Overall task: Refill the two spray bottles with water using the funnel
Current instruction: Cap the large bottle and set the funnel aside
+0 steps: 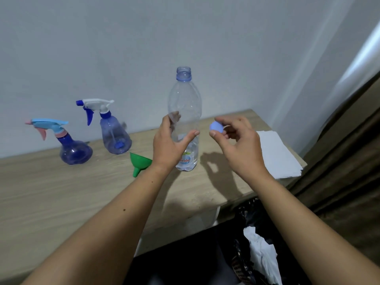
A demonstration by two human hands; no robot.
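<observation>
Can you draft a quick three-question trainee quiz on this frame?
1. True or false: the water bottle has its cap screwed on.
2. What does the right hand hold? A) green funnel B) blue cap C) paper towel
3. Fill in: the green funnel lies on its ____ on the table, not in either spray bottle.

Key: 1 false, the neck is open and the left hand grips the bottle. 2 B, the blue cap. 3 side.
</observation>
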